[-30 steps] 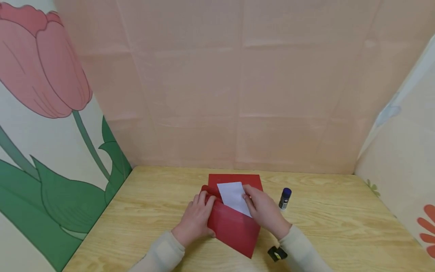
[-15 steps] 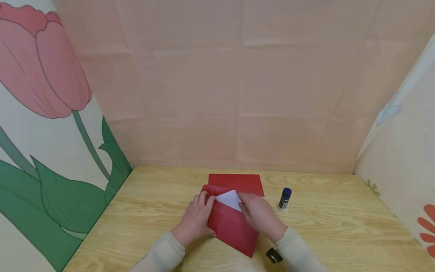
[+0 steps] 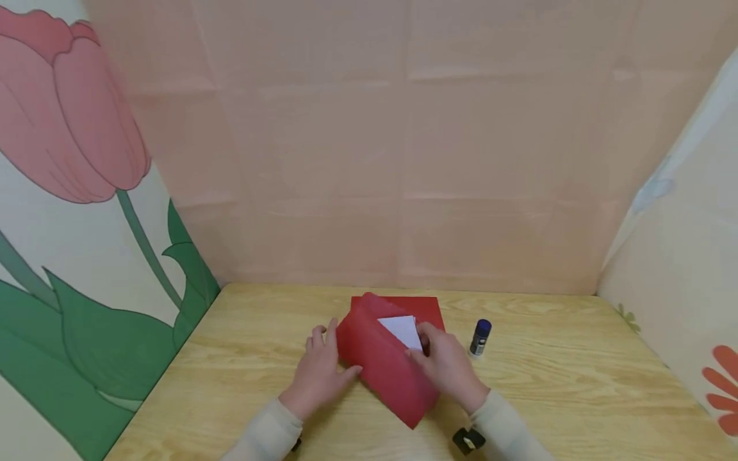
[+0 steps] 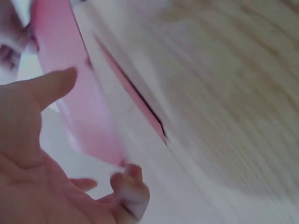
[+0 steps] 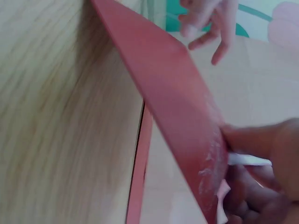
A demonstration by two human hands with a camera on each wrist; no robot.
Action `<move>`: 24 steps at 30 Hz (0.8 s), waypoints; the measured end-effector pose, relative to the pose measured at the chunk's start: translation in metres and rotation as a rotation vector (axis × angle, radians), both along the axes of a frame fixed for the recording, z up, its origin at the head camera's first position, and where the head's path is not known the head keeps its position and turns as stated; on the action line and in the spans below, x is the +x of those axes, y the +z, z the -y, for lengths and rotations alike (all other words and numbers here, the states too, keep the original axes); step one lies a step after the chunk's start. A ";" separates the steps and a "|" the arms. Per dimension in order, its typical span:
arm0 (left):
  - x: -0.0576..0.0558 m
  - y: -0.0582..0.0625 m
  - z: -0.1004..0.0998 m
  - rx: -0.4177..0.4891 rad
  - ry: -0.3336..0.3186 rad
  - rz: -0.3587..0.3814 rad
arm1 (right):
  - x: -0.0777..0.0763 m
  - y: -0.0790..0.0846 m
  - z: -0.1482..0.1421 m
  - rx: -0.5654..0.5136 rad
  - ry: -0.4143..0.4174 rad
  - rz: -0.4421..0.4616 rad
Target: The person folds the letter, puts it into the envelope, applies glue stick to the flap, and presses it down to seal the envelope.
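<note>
A red envelope [image 3: 377, 355] is held tilted over the table, and a folded white paper [image 3: 400, 330] shows partly out of its opening. My right hand [image 3: 446, 362] pinches the envelope at its right edge, beside the paper, thumb on the front face. In the right wrist view, whitish smears mark the envelope [image 5: 168, 93] close to that thumb. My left hand [image 3: 319, 368] is spread at the envelope's left side, thumb and fingers apart. The left wrist view shows its fingertips right at the envelope's corner, without a grip on it.
Behind the envelope, another red sheet or envelope [image 3: 429, 310] lies flat on the wooden table [image 3: 548, 371]. A glue stick [image 3: 480, 338] with a dark blue cap stands to the right. A peach cloth [image 3: 323, 160] hangs at the back of the table.
The white paper has slid deeper into the envelope. My left hand has loosened its grip and moved slightly left, while my right hand has shifted to the envelope's edge. The envelope has tilted.
</note>
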State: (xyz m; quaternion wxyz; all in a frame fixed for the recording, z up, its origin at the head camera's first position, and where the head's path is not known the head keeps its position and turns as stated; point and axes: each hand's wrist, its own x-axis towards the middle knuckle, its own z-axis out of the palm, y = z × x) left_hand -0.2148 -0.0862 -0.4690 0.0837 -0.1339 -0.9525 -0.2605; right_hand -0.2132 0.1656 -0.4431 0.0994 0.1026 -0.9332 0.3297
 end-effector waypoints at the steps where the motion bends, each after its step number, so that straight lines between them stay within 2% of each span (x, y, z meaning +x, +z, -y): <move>1: 0.000 0.002 0.002 0.053 0.003 0.017 | 0.000 0.000 -0.001 -0.041 -0.019 -0.009; 2: 0.000 0.005 0.004 0.114 -0.007 0.047 | 0.000 -0.001 -0.003 -0.086 -0.033 -0.023; 4: -0.002 0.009 0.007 0.234 -0.068 0.111 | 0.001 0.000 -0.005 -0.171 -0.060 -0.043; 8: -0.004 0.016 0.007 0.480 -0.242 0.281 | 0.001 0.001 -0.005 -0.304 -0.088 -0.066; 11: -0.003 0.018 0.003 0.591 -0.324 0.354 | 0.001 0.000 -0.003 -0.351 -0.082 -0.036; 17: -0.001 0.020 0.000 0.679 -0.320 0.348 | 0.003 -0.002 -0.001 -0.371 -0.058 0.033; 24: -0.004 0.019 0.003 0.748 -0.285 0.284 | 0.004 -0.002 -0.004 -0.347 -0.042 0.030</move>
